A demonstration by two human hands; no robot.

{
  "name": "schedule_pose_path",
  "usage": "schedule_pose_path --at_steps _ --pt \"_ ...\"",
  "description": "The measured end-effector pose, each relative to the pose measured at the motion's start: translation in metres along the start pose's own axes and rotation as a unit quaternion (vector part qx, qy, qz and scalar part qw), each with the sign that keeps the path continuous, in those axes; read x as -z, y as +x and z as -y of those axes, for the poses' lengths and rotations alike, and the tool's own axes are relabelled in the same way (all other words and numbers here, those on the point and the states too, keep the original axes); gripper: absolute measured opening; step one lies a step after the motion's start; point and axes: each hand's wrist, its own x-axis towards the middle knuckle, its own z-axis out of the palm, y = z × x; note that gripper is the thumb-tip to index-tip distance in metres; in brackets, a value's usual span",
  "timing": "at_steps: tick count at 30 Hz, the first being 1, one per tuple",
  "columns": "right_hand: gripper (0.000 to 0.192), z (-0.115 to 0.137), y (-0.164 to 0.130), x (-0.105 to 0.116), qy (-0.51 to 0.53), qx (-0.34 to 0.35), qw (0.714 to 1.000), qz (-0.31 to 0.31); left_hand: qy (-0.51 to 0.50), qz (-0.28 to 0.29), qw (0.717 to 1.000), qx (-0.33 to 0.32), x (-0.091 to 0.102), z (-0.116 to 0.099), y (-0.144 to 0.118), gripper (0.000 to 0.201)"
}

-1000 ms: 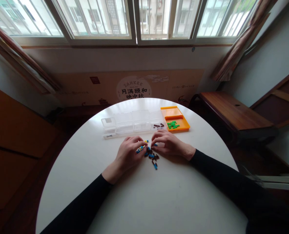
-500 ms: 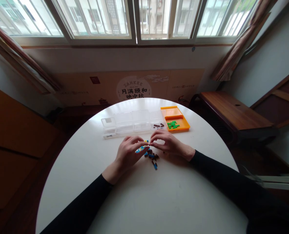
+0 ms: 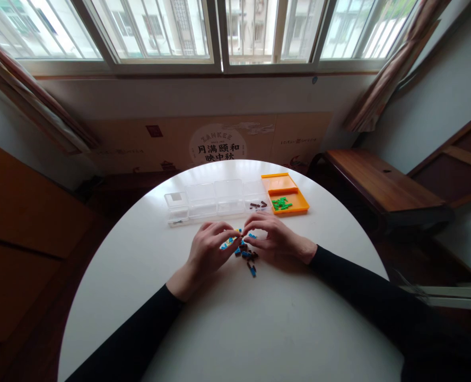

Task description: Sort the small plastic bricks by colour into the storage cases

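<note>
Blue, brown, yellow small bricks (image 3: pixel 246 255), heaped

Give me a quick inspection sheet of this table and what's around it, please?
Surface: round white table, glossy.
Job's things: a small pile of blue and brown pieces lies between the hands; a clear compartment box holds a few brown pieces in its right end; an orange tray beside it holds green pieces.
Clutter: nothing seen.
Hands: left hand pinches some blue and yellow pieces; right hand has its fingertips at the pile, its grasp cannot be told.
Cables: nothing seen.
Surroundings: windows behind, curtains at both sides, a printed cardboard panel against the wall, a wooden bench to the right.
</note>
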Motion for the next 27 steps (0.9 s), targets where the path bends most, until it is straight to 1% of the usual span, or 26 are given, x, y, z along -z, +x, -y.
schedule_pose_path --at_steps 6,9,14,22,27 --pt "0.006 -0.0027 0.0009 -0.0036 -0.059 0.037 0.998 0.004 -0.006 0.005 1.0 0.001 0.0012 -0.0002 0.0004 0.005" --pt "0.006 -0.0043 0.0005 -0.0052 -0.072 0.044 0.996 0.01 -0.001 0.006 1.0 0.007 0.0011 0.0 -0.0001 0.006" --pt "0.007 -0.0059 -0.0007 -0.0056 -0.054 0.035 0.998 0.007 0.003 -0.008 1.0 0.012 0.0004 0.0004 -0.0013 0.007" --pt "0.006 0.001 0.0014 -0.0022 -0.016 0.007 1.0 -0.005 0.002 0.0 1.0 0.007 0.0012 0.001 -0.0013 0.006" --pt "0.008 0.0017 0.0014 -0.0011 -0.021 0.004 1.0 0.002 -0.001 0.001 1.0 0.013 0.0 0.0019 -0.0017 0.007"
